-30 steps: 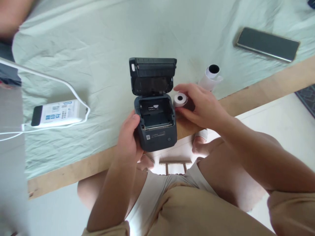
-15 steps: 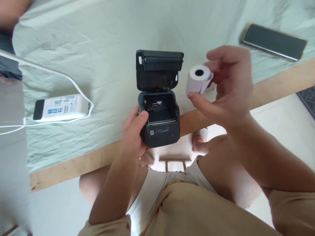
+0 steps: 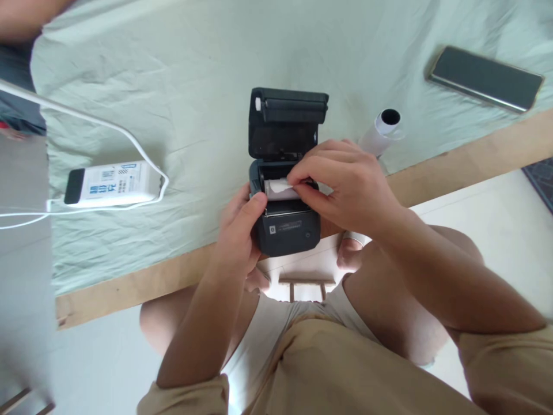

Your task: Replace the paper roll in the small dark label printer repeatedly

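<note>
A small black printer [image 3: 288, 233] with its lid [image 3: 287, 121] raised is at the table's front edge. My left hand [image 3: 242, 230] grips its left side, thumb on the rim. Inside the compartment lies a white paper roll [image 3: 276, 193] on its side. The fingertips of my right hand [image 3: 341, 178] are pinched on the loose end of that paper. Behind my right hand, another white roll [image 3: 379, 135] with a dark, hollow core stands on the cloth, partly hidden by the hand.
On the left lies a white power bank [image 3: 116, 183] with white cables [image 3: 99, 118] around it. A dark phone [image 3: 486, 78] rests at the back right. Part of another person [image 3: 32, 20] shows at the top left.
My right hand has moved left to the printer, and the paper roll it held is now inside the compartment. The roll standing on the right has come into view.
</note>
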`<state>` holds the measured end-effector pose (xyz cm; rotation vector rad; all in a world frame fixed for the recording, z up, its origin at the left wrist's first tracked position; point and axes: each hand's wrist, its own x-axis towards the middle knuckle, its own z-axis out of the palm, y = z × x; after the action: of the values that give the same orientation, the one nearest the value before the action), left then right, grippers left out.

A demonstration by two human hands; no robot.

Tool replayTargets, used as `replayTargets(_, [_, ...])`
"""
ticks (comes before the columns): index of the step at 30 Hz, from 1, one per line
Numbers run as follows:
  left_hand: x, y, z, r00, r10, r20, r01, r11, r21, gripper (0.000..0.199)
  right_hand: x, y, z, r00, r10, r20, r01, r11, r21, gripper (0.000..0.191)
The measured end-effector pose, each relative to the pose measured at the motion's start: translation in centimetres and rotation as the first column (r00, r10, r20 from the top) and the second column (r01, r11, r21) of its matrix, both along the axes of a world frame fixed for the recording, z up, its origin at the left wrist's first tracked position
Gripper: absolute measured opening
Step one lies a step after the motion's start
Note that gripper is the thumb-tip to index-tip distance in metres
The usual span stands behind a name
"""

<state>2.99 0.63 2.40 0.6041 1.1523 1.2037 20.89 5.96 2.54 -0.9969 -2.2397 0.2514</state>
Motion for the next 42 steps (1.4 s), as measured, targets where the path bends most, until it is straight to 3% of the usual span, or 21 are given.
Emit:
replayTargets(6, [0.2, 0.0, 0.2, 0.999, 0.042, 0.017, -0.041, 0.999, -0.034, 0.019, 0.1, -1.3, 2.3, 0.972, 0.043, -0.229, -0.016, 0.993, 0.12, 0.02])
replayTargets(9, [0.2, 0.0, 0.2, 0.999, 0.031, 0.023, -0.03, 0.999, -0.045, 0.018, 0.2, -2.0, 2.9, 0.969, 0.013, -0.248, 0.017, 0.993, 0.115, 0.026])
replayTargets(15, [0.1, 0.0, -0.1, 0.999, 0.052, 0.012, -0.052, 0.999, -0.005, 0.014, -0.2, -2.1, 0.9, 0.965, 0.111, -0.236, -0.059, 0.974, 0.218, 0.021])
replayTargets(19, [0.1, 0.1, -0.3, 0.998, 0.031, 0.063, -0.032, 0.999, 0.016, 0.017, -0.3, -2.1, -0.3, 0.972, 0.129, -0.198, -0.086, 0.973, 0.213, 0.018])
replayTargets(28, [-0.6, 0.1, -1.0, 0.995, -0.099, 0.009, 0.098, 0.988, 0.121, 0.045, -0.2, -2.4, -0.6, 0.961, 0.23, -0.154, -0.195, 0.957, 0.215, 0.015])
replayTargets(32, [-0.8, -0.2, -1.0, 0.993, -0.103, -0.061, 0.108, 0.99, 0.096, 0.058, 0.6, -1.6, -0.5, 0.935, 0.21, -0.286, -0.153, 0.966, 0.208, 0.004])
replayTargets(35, [-0.9, -0.3, -0.9, 0.987, -0.12, -0.107, 0.129, 0.989, 0.078, 0.068, 1.2, -0.6, -0.8, 0.931, 0.046, -0.363, 0.01, 0.989, 0.15, 0.034])
replayTargets(38, [-1.0, -0.2, -0.9, 0.979, -0.154, -0.137, 0.165, 0.984, 0.071, 0.073, 1.3, 0.3, -1.6, 0.951, 0.026, -0.309, -0.008, 0.998, 0.059, 0.058])
replayTargets(42, [-1.1, -0.3, -1.2, 0.979, -0.133, -0.154, 0.144, 0.987, 0.065, 0.071, 1.2, 0.5, -2.1, 0.868, 0.063, -0.492, -0.091, 0.995, -0.032, 0.049])
